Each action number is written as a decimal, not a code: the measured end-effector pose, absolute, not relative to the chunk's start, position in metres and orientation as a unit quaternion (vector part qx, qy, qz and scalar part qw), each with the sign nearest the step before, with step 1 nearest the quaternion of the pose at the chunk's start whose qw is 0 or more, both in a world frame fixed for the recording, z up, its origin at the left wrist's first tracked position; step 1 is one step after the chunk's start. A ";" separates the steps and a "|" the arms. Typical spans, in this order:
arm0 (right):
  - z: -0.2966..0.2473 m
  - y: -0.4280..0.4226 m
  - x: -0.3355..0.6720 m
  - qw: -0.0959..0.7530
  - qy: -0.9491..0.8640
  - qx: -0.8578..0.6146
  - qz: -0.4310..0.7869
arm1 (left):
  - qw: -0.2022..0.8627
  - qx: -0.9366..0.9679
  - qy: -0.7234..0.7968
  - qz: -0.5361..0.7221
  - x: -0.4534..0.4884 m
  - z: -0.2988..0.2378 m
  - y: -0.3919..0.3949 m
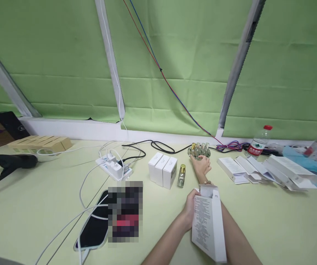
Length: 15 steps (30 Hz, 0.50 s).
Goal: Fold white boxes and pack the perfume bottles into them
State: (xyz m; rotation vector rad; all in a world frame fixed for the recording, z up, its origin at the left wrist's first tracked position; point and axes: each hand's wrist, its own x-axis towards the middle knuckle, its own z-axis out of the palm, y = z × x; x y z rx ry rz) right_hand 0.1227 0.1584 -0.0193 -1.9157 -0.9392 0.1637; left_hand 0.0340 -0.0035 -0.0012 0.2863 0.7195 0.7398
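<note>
My left hand is wrapped round the side of a tall white printed carton, tilted, with its top flaps open. Beyond it, my right hand reaches to a cluster of small glass bottles, one with a gold cap. Its thumb and fingers look apart at the near side of the cluster; contact with a bottle is hard to make out. A single gold-capped bottle stands to the left of that hand. Next to it are three small white boxes, upright and side by side.
Several white cartons lie at the right near a red-capped water bottle. A power strip with cables and a phone lie to the left. Yellow boxes sit at the far left, beside a black curved object.
</note>
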 end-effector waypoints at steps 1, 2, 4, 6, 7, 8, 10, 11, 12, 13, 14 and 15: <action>-0.020 0.159 0.123 0.480 -0.389 -0.783 0.069 | 0.858 0.145 0.345 0.351 0.034 -0.001 -0.004; -0.020 0.159 0.123 0.480 -0.393 -0.781 0.072 | 0.857 0.154 0.347 0.350 0.034 0.000 -0.004; -0.020 0.159 0.124 0.481 -0.397 -0.778 0.078 | 0.858 0.159 0.343 0.348 0.034 0.000 -0.004; -0.021 0.159 0.125 0.481 -0.405 -0.772 0.094 | 0.858 0.161 0.343 0.348 0.034 -0.001 -0.003; -0.021 0.159 0.125 0.481 -0.412 -0.767 0.106 | 0.858 0.162 0.342 0.348 0.034 -0.002 -0.003; -0.021 0.159 0.125 0.480 -0.421 -0.760 0.119 | 0.858 0.163 0.341 0.349 0.034 -0.003 -0.002; -0.021 0.158 0.125 0.480 -0.439 -0.746 0.143 | 0.858 0.170 0.335 0.351 0.035 -0.005 -0.002; -0.020 0.157 0.125 0.481 -0.446 -0.739 0.151 | 0.858 0.174 0.330 0.352 0.035 -0.006 -0.002; -0.020 0.156 0.124 0.484 -0.453 -0.731 0.159 | 0.858 0.178 0.326 0.354 0.034 -0.007 -0.001; -0.020 0.155 0.124 0.489 -0.459 -0.723 0.168 | 0.859 0.181 0.324 0.353 0.034 -0.007 -0.001; -0.019 0.154 0.124 0.493 -0.468 -0.711 0.179 | 0.861 0.178 0.322 0.352 0.033 -0.007 -0.001; -0.019 0.152 0.124 0.498 -0.479 -0.696 0.194 | 0.863 0.173 0.321 0.351 0.032 -0.007 -0.001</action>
